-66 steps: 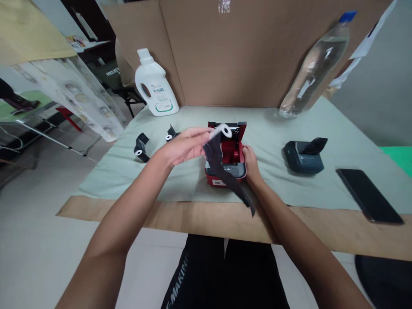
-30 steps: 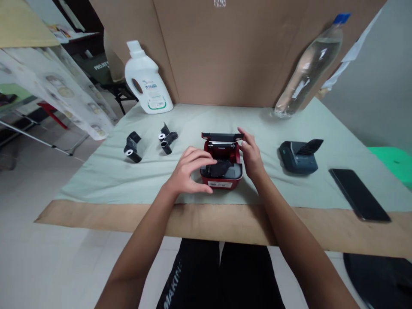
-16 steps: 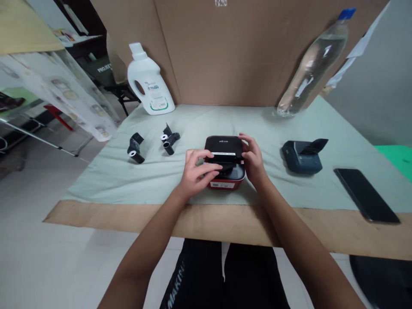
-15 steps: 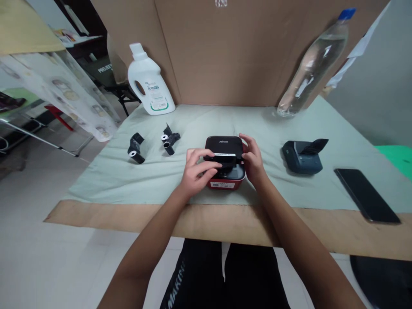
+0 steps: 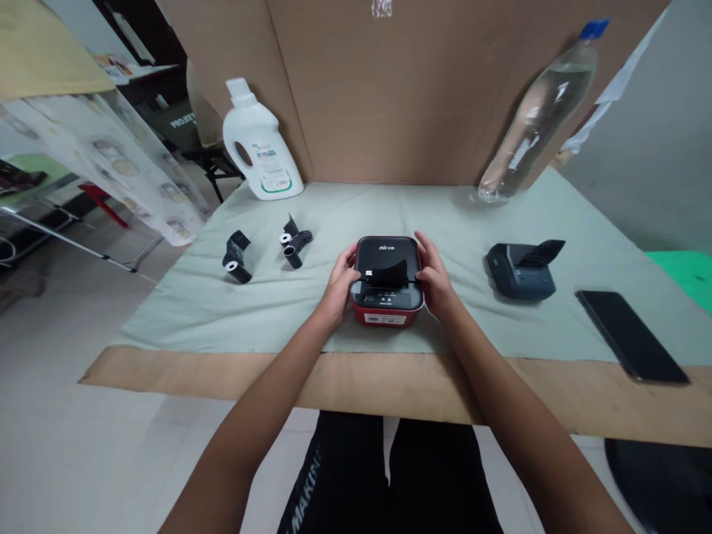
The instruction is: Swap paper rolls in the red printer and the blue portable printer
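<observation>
In front of me on the cloth sits a small red and black printer [image 5: 388, 297]. A strip of black paper [image 5: 390, 274] sticks up from the slot across its top, and the lid [image 5: 383, 252] lies flat. My left hand [image 5: 338, 288] is closed around the printer's left side, thumb at the seam of the lid. On the opposite side my right hand [image 5: 435, 278] grips it the same way, thumb on the lid's edge. Several black paper rolls [image 5: 238, 271] with loose ends lie to the left. A second, dark printer [image 5: 521, 272] with black paper poking out stands to the right.
A black phone [image 5: 631, 335] lies near the right front edge. At the back stand a white detergent bottle [image 5: 264, 148] and a tall clear bottle [image 5: 537, 122], against a cardboard panel [image 5: 383, 96]. The table's front edge is bare wood [image 5: 211, 374].
My left hand has left the paper and slot on top and moved to the printer's left side. The lid, a little raised before, now lies down. My right hand stays on its side.
</observation>
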The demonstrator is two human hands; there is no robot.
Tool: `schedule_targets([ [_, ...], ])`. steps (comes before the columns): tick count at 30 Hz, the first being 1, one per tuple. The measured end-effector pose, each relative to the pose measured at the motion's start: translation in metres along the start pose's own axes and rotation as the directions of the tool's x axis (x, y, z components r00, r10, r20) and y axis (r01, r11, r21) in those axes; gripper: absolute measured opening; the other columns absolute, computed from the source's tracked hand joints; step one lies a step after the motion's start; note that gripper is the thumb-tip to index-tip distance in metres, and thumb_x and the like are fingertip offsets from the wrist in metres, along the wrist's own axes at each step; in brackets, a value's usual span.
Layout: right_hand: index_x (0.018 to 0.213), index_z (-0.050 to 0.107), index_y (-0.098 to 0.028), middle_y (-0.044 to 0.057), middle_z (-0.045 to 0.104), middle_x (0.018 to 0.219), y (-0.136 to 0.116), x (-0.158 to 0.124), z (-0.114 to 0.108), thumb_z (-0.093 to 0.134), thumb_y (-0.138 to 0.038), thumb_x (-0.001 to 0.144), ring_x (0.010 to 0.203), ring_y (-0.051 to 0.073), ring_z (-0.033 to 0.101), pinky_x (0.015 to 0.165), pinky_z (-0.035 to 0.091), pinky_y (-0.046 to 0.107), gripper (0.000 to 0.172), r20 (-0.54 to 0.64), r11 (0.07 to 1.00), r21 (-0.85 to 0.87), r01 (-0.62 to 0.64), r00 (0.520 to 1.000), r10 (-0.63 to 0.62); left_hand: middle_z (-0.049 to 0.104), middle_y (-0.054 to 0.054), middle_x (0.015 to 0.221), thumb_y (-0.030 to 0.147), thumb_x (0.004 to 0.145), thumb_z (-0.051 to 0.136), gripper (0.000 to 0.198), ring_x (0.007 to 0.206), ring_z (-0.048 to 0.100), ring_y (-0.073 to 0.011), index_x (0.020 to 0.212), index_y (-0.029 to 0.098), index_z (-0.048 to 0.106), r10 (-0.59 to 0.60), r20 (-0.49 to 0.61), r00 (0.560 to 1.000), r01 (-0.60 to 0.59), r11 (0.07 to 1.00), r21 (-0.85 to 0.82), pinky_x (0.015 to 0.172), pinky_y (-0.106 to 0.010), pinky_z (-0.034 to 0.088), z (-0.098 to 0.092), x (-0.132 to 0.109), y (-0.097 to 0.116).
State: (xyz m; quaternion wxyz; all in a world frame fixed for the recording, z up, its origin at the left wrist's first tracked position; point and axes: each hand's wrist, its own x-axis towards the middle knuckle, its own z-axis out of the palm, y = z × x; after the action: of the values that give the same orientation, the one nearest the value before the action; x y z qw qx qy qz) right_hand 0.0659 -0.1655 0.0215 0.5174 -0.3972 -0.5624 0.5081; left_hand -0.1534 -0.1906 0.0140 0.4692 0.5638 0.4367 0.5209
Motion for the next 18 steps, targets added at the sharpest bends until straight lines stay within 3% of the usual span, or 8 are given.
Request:
schedule_targets([
  [7, 0.167, 0.032, -0.032, 0.004, 0.050, 0.167, 0.007, 0.000, -0.001, 0.057, -0.043, 0.071, 0.154, 0.034, 0.046, 0.128, 0.041, 0.055, 0.100, 0.045, 0.992, -0.116, 0.043, 0.998, -0.038, 0.046, -0.007, 0.169, 0.032, 0.095, 0.045, 0.067, 0.160, 0.040, -0.0294, 0.161, 0.030, 0.039, 0.032, 0.015, 0.999, -0.033, 0.995, 0.096, 0.130, -0.054, 0.041, 0.002, -0.002, 0.000],
  [11, 0.165, 0.038, -0.034, 0.005, 0.048, 0.169, -0.005, -0.012, -0.012, 0.060, -0.041, 0.079, 0.154, 0.035, 0.046, 0.128, 0.040, 0.060, 0.088, 0.004, 0.988, -0.156, -0.012, 1.000, 0.013, 0.039, -0.008, 0.174, 0.048, 0.101, 0.050, 0.065, 0.165, 0.032, -0.0324, 0.163, 0.030, 0.039, 0.030, 0.056, 0.998, -0.035, 0.996, 0.086, 0.135, -0.056, 0.031, -0.010, -0.010, 0.002],
  [13, 0.163, 0.044, -0.035, 0.006, 0.050, 0.167, -0.018, -0.025, -0.021, 0.062, -0.046, 0.087, 0.151, 0.037, 0.050, 0.124, 0.044, 0.061, 0.080, 0.068, 0.976, -0.217, -0.025, 0.997, 0.041, 0.028, -0.009, 0.179, 0.064, 0.097, 0.060, 0.081, 0.168, 0.022, -0.0352, 0.166, 0.031, 0.034, 0.030, 0.173, 0.984, -0.048, 0.994, 0.100, 0.137, -0.055, 0.027, -0.020, -0.017, 0.004],
  [15, 0.163, 0.045, -0.038, 0.006, 0.053, 0.165, -0.031, -0.041, -0.026, 0.070, -0.055, 0.088, 0.144, 0.040, 0.057, 0.114, 0.053, 0.061, 0.081, 0.202, 0.949, -0.315, 0.006, 0.978, 0.061, 0.024, -0.012, 0.180, 0.074, 0.083, 0.077, 0.109, 0.169, 0.016, -0.0401, 0.170, 0.031, 0.026, 0.036, 0.318, 0.947, -0.082, 0.988, 0.131, 0.137, -0.058, 0.026, -0.028, -0.023, 0.006],
  [18, 0.164, 0.043, -0.039, 0.009, 0.056, 0.161, -0.040, -0.058, -0.022, 0.087, -0.057, 0.078, 0.137, 0.043, 0.061, 0.109, 0.056, 0.062, 0.098, 0.331, 0.875, -0.432, 0.217, 0.941, -0.070, 0.035, -0.018, 0.174, 0.062, 0.068, 0.096, 0.137, 0.164, 0.027, -0.0455, 0.172, 0.033, 0.011, 0.070, 0.413, 0.908, -0.153, 0.973, 0.171, 0.132, -0.066, 0.031, -0.026, -0.029, 0.013],
])
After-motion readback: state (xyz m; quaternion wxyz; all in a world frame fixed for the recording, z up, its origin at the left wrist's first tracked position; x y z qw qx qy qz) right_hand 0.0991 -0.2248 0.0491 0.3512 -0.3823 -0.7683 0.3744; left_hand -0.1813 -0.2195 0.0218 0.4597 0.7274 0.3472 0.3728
